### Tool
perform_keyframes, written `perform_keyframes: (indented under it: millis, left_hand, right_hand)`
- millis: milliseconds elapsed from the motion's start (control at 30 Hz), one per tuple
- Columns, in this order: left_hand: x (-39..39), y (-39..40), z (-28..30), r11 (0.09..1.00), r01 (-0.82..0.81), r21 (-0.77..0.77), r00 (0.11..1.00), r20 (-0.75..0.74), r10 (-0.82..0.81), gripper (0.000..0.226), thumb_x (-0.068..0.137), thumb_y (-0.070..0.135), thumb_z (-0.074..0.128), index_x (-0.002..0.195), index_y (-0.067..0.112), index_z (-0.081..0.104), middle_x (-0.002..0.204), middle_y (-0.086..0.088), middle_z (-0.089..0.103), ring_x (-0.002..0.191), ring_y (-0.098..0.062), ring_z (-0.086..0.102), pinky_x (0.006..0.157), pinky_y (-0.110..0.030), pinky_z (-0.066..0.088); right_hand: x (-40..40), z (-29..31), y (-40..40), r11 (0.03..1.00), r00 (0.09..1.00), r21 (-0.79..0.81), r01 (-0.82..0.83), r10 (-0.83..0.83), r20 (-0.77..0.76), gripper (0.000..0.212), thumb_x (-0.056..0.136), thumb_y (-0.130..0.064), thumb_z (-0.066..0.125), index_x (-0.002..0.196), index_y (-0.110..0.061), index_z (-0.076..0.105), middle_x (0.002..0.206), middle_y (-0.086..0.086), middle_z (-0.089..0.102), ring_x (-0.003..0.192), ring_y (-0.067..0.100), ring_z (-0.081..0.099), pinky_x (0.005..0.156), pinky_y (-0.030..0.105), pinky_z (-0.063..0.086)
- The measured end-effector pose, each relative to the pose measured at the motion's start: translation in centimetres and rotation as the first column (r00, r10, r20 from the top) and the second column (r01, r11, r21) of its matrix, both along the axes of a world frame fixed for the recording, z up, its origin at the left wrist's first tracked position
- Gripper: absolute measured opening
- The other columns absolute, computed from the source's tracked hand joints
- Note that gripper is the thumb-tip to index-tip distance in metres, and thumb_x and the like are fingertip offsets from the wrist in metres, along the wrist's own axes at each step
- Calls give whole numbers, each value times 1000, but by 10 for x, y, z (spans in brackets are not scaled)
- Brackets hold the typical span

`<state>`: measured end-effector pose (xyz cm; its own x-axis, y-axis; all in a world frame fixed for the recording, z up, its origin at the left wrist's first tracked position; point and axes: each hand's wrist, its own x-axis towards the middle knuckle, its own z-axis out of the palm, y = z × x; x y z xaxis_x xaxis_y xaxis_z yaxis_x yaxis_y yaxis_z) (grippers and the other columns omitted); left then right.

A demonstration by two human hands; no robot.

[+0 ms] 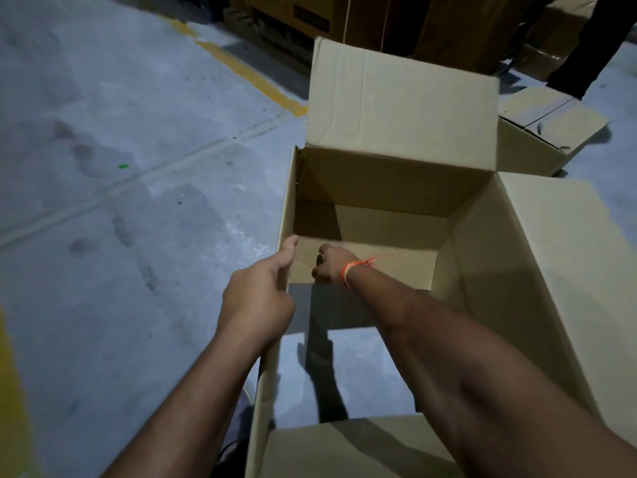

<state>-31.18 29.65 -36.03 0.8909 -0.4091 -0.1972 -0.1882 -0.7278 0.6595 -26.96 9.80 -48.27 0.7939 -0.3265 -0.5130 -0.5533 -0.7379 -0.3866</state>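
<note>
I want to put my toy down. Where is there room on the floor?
The grey concrete floor left of the big open cardboard box is bare, up to the yellow painted line. It is crowded right of it, by the smaller cardboard box.

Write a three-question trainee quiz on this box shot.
1. True or false: the box is sealed shut.
2. Which wrist wears the orange thread? A left, B right.
3. Fill in: through the gap in the box's bottom you see the ____.

Key:
1. False. Its flaps stand open.
2. B. The thread is by the right hand, which reaches inside the box.
3. floor.
</note>
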Motion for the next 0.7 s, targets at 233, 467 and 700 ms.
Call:
perform_keyframes:
  millis: [233, 467, 700]
  left_hand:
    - [-1, -8, -3, 995, 103, 6, 994, -41, -103, 93, 87, -6, 54, 147, 62, 34, 133, 7, 65, 109, -20, 64, 91, -37, 59]
    - [10, -25, -24, 991, 126, 34, 987, -104, -122, 78, 91, 4, 58, 151, 50, 39, 144, 0, 59, 122, -28, 61, 103, -45, 53]
    - [18, -34, -65, 987, 46, 157, 998, -42, -40, 69, 93, 11, 51, 150, 49, 42, 139, -7, 63, 120, -36, 60, 97, -40, 53]
  right_hand:
    - [34, 0, -41, 990, 986, 46, 135, -138, 88, 69, 95, -37, 65, 147, -6, 31, 139, 23, 53, 122, 40, 56, 89, 37, 44]
    - [-37, 3, -51, 998, 995, 46, -50, 45, 93, 100, 90, -28, 72, 162, -21, 4, 168, 11, 14, 149, 31, 31, 123, 41, 26]
    - [-190, -2, -51, 987, 983, 42, -157, 161, -89, 90, 95, -49, 59, 161, -32, 0, 170, 2, 6, 153, 25, 22, 123, 50, 22]
